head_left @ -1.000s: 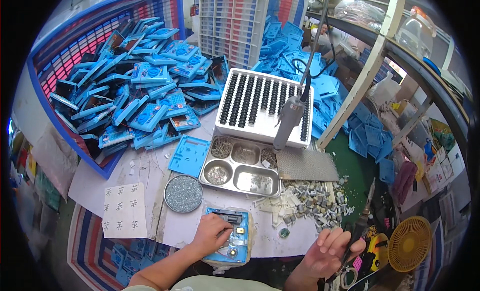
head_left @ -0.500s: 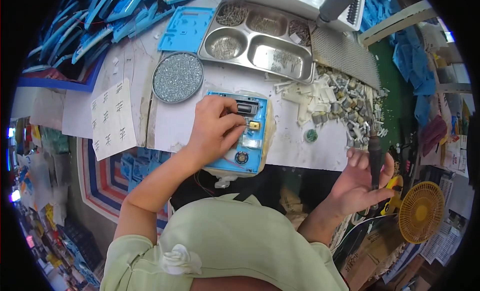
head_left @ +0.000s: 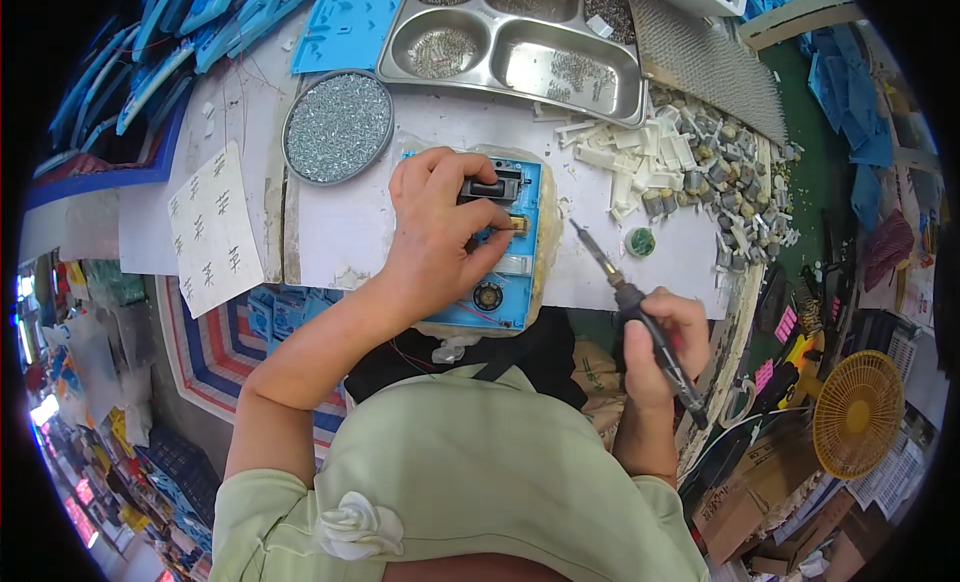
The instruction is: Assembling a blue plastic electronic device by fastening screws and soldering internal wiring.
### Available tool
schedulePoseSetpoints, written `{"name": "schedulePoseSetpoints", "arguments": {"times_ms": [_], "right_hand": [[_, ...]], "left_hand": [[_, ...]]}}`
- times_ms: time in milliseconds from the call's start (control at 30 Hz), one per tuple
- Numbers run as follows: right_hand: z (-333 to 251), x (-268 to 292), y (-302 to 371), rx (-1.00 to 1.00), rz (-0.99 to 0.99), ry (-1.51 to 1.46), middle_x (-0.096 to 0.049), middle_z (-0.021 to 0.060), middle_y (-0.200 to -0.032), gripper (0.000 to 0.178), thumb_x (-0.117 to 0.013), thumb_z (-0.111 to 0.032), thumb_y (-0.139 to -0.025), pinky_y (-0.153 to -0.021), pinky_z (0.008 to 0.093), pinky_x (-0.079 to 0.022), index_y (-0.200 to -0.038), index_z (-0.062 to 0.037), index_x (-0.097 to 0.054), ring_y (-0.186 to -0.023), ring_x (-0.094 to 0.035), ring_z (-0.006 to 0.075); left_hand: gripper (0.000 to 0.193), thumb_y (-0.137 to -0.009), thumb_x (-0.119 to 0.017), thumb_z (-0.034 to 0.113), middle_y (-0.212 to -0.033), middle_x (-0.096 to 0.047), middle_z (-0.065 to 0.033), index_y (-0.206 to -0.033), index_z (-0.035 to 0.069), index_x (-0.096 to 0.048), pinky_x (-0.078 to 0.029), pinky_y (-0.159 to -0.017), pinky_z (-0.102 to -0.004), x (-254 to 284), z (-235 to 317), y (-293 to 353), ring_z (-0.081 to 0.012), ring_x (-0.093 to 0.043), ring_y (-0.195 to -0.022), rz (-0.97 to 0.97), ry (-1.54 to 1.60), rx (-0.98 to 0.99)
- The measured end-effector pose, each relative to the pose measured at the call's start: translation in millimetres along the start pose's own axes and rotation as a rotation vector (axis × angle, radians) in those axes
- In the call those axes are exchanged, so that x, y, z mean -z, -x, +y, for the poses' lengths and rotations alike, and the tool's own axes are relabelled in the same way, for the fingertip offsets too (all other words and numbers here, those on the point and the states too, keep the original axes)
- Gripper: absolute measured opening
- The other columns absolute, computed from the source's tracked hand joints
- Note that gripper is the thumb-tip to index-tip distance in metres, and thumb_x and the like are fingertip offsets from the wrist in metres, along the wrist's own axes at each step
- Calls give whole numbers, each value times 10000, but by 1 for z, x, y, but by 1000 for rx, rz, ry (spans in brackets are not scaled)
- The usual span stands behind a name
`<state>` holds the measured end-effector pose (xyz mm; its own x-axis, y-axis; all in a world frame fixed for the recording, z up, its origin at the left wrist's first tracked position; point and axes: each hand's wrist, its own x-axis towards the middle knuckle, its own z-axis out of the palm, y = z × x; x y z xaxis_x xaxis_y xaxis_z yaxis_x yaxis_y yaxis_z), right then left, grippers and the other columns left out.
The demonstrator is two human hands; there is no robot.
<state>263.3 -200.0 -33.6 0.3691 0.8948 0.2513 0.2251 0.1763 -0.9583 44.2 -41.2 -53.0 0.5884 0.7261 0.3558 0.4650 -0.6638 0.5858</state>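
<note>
Desk (head_left: 325,247) cropped at top by picture edge. Compartment tray (head_left: 520,57) likewise cut off; contents too small to identify. Blue casing (head_left: 529,250) positioned on pad (head_left: 547,232) near front edge of desk; left side hidden by left hand (head_left: 435,222). Soldering iron (head_left: 628,300) clamped in fingers of right hand (head_left: 645,382), tip near casing, not touching. Gold-coloured part (head_left: 519,225) inside casing half covered by left fingertips; whether clamped cannot be told.
</note>
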Motion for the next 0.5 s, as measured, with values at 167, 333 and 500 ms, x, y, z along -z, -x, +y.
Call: {"name": "schedulePoseSetpoints", "arguments": {"times_ms": [167,333,500], "right_hand": [[13,-3,0,90,-96,69,-533,20,-669,255,-746,21,-790,-513,231,-333,-1016,6,-627,-554,-464,89],[14,-5,-3,73,-97,64,-529,18,-671,256,-742,21,-796,-512,233,-329,-1026,11,-629,-556,-456,88],[16,-6,-2,39,-40,41,-586,60,-757,291,-753,19,-817,-572,241,-397,-1084,17,-636,-623,-518,116]], "left_hand": [[126,-703,-799,141,-1178,-576,-47,-804,137,-725,-290,-1021,-506,0,1,0,-315,-464,-1189,-28,-2,12],[126,-707,-800,146,-1181,-577,-49,-806,134,-723,-293,-1017,-505,-1,-1,0,-313,-465,-1184,-15,-7,7],[136,-722,-798,158,-1165,-587,-53,-828,131,-718,-310,-1000,-495,0,-3,1,-314,-480,-1157,15,-8,-25]]}}
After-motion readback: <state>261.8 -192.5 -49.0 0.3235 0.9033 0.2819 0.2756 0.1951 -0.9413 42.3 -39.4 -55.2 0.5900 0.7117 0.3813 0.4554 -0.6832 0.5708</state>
